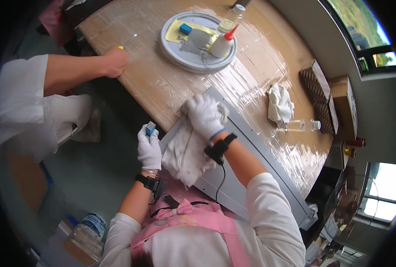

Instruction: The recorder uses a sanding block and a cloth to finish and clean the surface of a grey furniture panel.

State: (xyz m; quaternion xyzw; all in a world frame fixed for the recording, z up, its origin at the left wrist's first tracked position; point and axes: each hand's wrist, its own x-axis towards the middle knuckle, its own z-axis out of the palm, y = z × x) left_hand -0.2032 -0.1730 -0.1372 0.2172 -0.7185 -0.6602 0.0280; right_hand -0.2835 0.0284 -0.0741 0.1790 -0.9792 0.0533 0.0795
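Observation:
A long grey panel (233, 187) with small holes along its edges lies at an angle across the table's near edge, close to my body. My right hand (205, 116), in a white glove, is closed on a crumpled white cloth (187, 153) and presses it against the panel's far-left end. The hand is slightly blurred, and the cloth hangs down toward my lap. Beside the panel's left end, my gloved left hand (149, 149) pinches a small blue-and-grey block (150, 128) between thumb and fingers, just off the table edge.
On the plastic-covered table (158, 95) stands a round grey lid (184, 63) with a yellow sheet, a blue block, a red-tipped squeeze bottle (222, 44) and a clear bottle. Farther right lie another cloth (280, 104) and a bottle (302, 125). A co-worker's hand (116, 61) rests at the left edge.

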